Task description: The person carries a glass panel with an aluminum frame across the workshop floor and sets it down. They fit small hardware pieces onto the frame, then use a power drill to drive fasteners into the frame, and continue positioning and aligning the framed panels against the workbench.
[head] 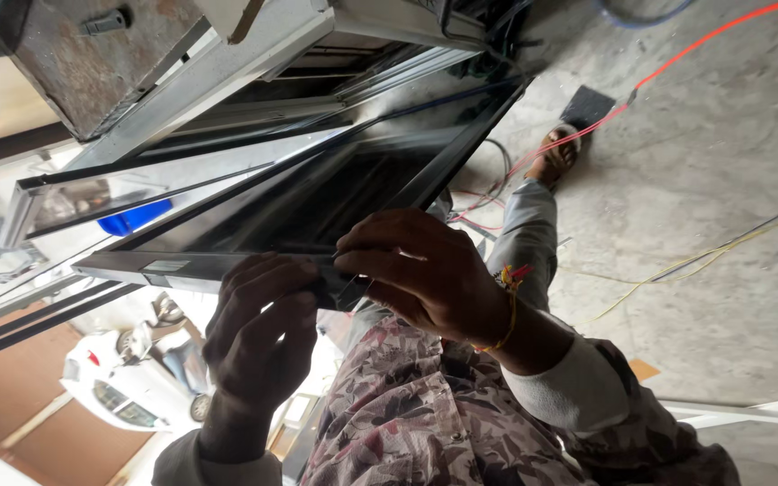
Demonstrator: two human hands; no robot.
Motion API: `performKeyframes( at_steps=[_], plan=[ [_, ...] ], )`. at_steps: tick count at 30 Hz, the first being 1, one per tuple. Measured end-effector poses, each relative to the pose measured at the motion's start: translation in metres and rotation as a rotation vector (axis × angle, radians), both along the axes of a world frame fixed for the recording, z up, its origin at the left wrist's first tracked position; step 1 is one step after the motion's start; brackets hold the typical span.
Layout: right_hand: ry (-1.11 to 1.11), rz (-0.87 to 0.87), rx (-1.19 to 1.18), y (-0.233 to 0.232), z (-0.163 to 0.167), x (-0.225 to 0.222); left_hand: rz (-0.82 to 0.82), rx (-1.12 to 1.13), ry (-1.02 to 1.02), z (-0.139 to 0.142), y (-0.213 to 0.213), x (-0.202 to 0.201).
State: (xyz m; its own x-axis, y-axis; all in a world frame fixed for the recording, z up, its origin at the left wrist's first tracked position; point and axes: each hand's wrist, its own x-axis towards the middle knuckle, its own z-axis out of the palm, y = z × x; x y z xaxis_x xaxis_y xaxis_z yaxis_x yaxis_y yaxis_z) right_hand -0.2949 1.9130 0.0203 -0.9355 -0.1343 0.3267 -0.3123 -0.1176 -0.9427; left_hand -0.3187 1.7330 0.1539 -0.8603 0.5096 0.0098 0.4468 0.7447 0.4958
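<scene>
Both hands meet at the near corner of a dark glass window frame (317,193), which leans over a concrete floor (722,153). Left hand (258,333): wrist low, fingers curled shut around the frame's lower rail from underneath. Right hand (420,270): palm down, w/ fingers pinched closed on the rail's corner end, touching the left's fingertips. Frame's far edge runs up toward metal framing at top; open floor lies to the right. 2 hands, 1 frame, 1 orange cable (704,40), 1 yellow cable (704,261), 1 sandalled foot (556,153) near the frame's right side
</scene>
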Motion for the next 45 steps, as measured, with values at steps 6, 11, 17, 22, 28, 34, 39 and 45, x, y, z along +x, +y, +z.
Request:
performKeyframes(
  at_steps=[6,11,17,22,28,34,39,45],
  plan=[
    [-0.059,0.001,-0.066,0.005,0.001,0.002,0.026,-0.037,-0.042,0.002,0.002,0.005],
    [-0.053,-0.018,-0.086,0.007,-0.002,0.001,0.024,-0.033,-0.04,-0.001,0.002,0.005],
    [-0.049,-0.031,-0.105,0.01,0.0,-0.002,0.026,-0.039,-0.047,0.0,0.005,0.004],
    [-0.054,-0.015,-0.094,0.013,0.0,-0.002,0.022,-0.05,-0.048,0.003,0.007,0.004],
    [-0.031,-0.04,-0.088,0.009,-0.002,-0.002,0.036,-0.068,-0.037,0.003,0.01,0.004],
    [-0.062,0.016,-0.006,0.008,-0.005,-0.005,0.009,-0.089,-0.024,0.001,0.009,0.003],
    [-0.077,0.034,-0.072,0.007,-0.007,-0.004,0.014,-0.102,-0.03,0.001,0.009,0.005],
    [0.01,-0.013,-0.103,0.004,-0.016,-0.003,0.03,-0.124,-0.042,0.002,0.009,0.006]
  ],
)
